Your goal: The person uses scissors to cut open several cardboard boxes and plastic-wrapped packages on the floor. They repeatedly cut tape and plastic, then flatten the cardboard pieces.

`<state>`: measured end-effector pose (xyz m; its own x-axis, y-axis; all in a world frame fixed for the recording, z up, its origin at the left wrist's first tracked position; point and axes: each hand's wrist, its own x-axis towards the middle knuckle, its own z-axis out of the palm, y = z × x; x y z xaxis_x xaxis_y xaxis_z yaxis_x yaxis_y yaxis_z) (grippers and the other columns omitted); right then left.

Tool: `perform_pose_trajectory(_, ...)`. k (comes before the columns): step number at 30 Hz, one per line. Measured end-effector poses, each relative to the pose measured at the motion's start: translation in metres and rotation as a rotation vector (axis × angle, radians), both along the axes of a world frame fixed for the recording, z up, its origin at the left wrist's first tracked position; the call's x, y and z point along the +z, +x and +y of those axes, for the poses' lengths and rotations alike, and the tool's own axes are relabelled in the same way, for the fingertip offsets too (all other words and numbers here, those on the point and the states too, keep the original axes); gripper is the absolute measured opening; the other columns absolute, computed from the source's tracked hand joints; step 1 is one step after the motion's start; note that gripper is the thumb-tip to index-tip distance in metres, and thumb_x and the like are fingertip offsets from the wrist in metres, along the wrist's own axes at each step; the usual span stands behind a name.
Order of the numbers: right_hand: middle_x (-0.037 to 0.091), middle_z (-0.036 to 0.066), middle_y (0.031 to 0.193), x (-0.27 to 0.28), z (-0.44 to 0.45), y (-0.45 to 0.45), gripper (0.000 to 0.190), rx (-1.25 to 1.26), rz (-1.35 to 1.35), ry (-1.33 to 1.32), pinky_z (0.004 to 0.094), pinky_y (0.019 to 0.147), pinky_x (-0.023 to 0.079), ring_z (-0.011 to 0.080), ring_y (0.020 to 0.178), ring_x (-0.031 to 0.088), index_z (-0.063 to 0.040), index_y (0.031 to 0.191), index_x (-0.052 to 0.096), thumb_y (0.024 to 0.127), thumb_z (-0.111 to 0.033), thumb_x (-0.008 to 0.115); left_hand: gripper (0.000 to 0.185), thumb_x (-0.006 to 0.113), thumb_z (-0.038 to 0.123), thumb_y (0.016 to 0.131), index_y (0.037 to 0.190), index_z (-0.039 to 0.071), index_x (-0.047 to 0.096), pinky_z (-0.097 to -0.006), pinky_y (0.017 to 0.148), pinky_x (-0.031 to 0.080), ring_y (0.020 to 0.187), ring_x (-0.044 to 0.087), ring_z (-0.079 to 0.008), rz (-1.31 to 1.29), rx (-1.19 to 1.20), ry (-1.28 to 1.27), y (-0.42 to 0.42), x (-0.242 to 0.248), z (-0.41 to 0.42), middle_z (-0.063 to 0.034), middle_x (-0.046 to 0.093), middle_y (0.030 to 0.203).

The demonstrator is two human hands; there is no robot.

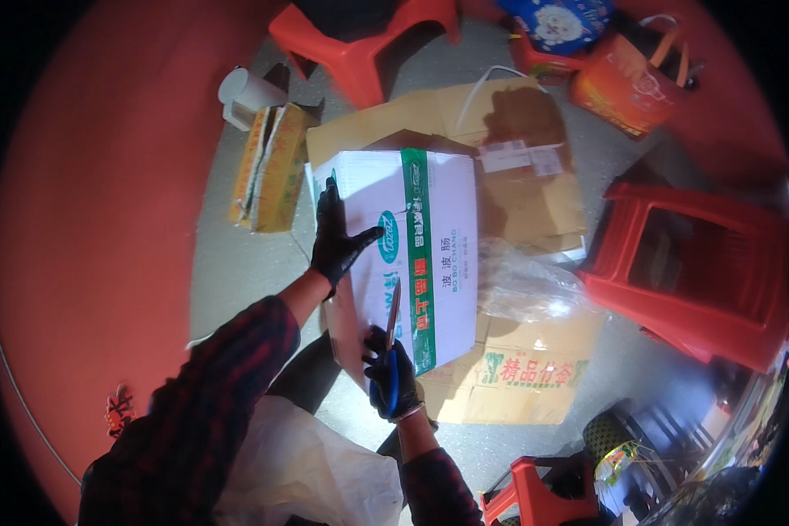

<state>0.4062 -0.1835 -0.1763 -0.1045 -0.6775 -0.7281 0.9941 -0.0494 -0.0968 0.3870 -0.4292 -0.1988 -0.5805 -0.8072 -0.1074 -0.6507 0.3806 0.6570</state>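
Note:
In front of me stands a white cardboard carton (450, 197), with green printed tape (417, 230) along its top. My left hand (338, 240), in a black glove, rests on the carton's left edge, thumb and fingers spread. My right hand (391, 378), also black-gloved, grips blue-handled scissors (393, 315). Their blades look closed and point away from me over the carton's near part, left of the tape. Whether the tip touches the carton I cannot tell. The tape looks uncut near the blades; a small dark tear or crease shows farther up.
Flattened brown cardboard (526, 210) lies under and beside the carton, with clear plastic film (532, 283) on it. A yellow box (279, 171) and a white jug (246, 95) stand left. Red plastic stools (756, 276) are around, and an orange bag (621, 85) is at the upper right.

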Motion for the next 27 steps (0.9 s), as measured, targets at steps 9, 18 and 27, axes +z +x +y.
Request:
perform_pose_trajectory(9, 0.061, 0.018, 0.112, -0.011, -0.094, -0.102, 0.084, 0.804, 1.508, 0.123, 0.0358, 0.074, 0.054, 0.0280, 0.092, 0.065, -0.015, 0.147, 0.014, 0.081, -0.007, 0.065, 0.111, 0.078, 0.020, 0.069, 0.146, 0.005, 0.000, -0.0355, 0.108, 0.028, 0.133, 0.031, -0.0275, 0.099, 0.049, 0.250, 0.087, -0.065, -0.020, -0.0169, 0.030, 0.144)
perform_pose_trajectory(18, 0.061, 0.017, 0.112, -0.046, -0.157, -0.115, 0.085, 1.050, 1.473, 0.182, 0.0392, 0.075, 0.054, 0.0298, 0.091, 0.065, -0.023, 0.147, 0.015, 0.079, -0.001, 0.061, 0.106, 0.077, 0.012, 0.067, 0.144, -0.001, 0.005, -0.0341, 0.109, 0.027, 0.135, 0.028, -0.0321, 0.089, 0.293, 0.451, 0.082, -0.082, -0.025, -0.0243, 0.023, 0.146)
perform_pose_trajectory(27, 0.059, 0.011, 0.097, -0.060, -0.174, -0.111, 0.075, 0.901, 1.253, 0.168, 0.0262, 0.060, 0.050, 0.0156, 0.066, 0.056, -0.021, 0.146, 0.025, 0.081, 0.001, 0.055, 0.103, 0.077, 0.017, 0.069, 0.145, 0.000, 0.009, -0.0343, 0.109, 0.026, 0.135, 0.028, -0.0316, 0.056, 0.289, 0.438, 0.097, -0.101, -0.024, -0.0216, 0.026, 0.146)
